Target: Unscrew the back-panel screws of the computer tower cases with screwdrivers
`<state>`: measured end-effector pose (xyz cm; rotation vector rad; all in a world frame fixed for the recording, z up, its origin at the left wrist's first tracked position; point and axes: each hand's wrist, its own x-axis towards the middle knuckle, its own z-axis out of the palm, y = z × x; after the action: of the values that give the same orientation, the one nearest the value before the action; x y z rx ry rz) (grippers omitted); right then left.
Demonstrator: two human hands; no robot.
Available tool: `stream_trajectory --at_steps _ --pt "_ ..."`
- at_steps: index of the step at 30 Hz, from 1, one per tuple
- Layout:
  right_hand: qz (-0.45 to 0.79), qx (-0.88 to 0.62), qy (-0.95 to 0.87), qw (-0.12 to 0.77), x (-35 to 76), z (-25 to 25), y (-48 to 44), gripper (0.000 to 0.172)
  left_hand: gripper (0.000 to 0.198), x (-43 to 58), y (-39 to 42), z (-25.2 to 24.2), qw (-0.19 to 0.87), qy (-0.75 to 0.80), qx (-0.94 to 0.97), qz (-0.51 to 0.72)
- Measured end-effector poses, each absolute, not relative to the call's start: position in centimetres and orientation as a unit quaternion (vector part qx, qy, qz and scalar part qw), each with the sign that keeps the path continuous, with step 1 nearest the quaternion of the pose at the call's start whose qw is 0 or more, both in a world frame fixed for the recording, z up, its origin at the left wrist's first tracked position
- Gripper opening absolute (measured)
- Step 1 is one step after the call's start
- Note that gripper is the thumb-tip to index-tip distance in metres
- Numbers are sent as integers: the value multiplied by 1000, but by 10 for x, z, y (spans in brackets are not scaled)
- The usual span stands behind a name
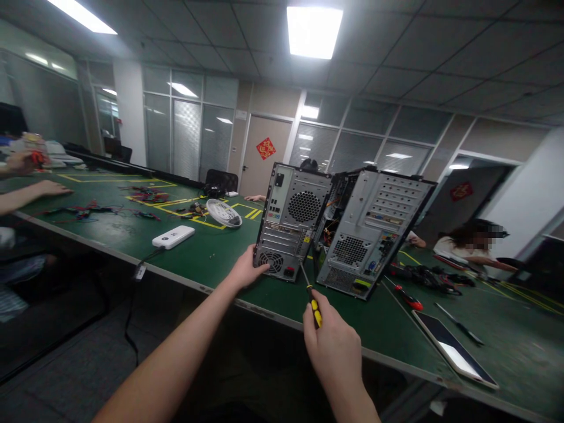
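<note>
Two desktop computer cases stand upright on the green table with their rear panels facing me. My left hand (247, 268) grips the lower left edge of the left computer case (282, 235). Its thumb lies by the fan grille, and its other fingers are mostly hidden along the side. In my right hand (332, 335), the fingers are wrapped round a yellow-and-black screwdriver (314, 306). The screwdriver's shaft slants up to the lower right edge of that case; I cannot tell what exactly the tip touches. Beside it is the right computer case (352, 235), its left side showing cables inside.
On the right lie a red-and-black screwdriver (409, 297), another screwdriver (460, 324), a phone-like tablet (453, 346) and black cables (423, 276). Leftward are a white power bank (173, 237), a white round basket (224, 212) and wire bundles (88, 210). Other people's hands (50, 188) rest around the table.
</note>
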<state>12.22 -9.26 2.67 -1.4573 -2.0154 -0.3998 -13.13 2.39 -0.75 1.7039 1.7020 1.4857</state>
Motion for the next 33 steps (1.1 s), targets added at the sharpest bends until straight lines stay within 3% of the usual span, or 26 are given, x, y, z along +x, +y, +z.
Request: stream_trajectory --at_steps 7,10,14,19,33 --pt "-40 -521 -759 387 139 36 -103 39 92 -149 26 -12 184 567 571 564" --pt "-10 -517 -759 396 148 45 -107 40 68 -182 14 -10 119 637 525 553" --pt "34 -518 -759 393 154 54 -114 36 36 -233 -5 -6 5 765 478 431" --pt "63 -489 -766 413 155 61 -125 33 24 -261 -8 -4 31 821 458 339" --pt "76 -486 -767 412 162 60 -130 33 13 -258 -9 -1 15 836 467 288"
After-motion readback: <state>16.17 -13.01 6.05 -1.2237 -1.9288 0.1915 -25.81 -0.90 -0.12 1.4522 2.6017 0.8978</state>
